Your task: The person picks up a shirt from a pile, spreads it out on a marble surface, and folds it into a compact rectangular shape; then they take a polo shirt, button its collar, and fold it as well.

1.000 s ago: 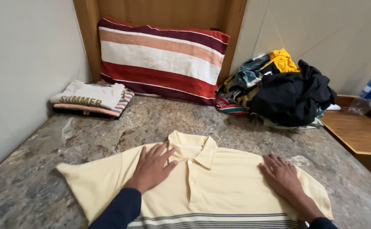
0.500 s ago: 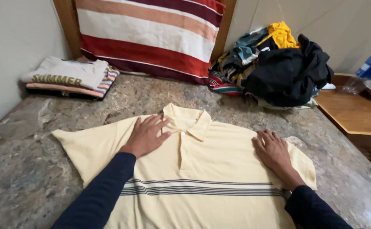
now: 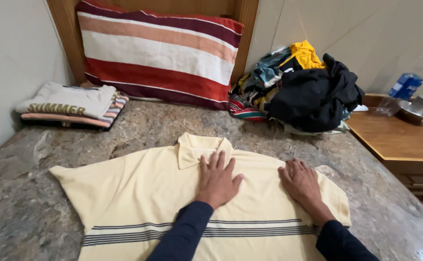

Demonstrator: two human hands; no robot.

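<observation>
Left hand [image 3: 216,179] slid from shoulder onto polo shirt [image 3: 139,193] placket.

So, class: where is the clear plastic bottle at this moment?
In the head view, the plastic bottle stands far right on the wooden side table, beside a metal dish and right of the heap of clothes.

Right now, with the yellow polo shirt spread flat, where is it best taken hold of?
Probably the free sleeve on the person's left, pinched at its edge from the outside. The yellow polo shirt lies flat on the stone surface; the left hand presses its chest and the right hand its other shoulder.
</observation>
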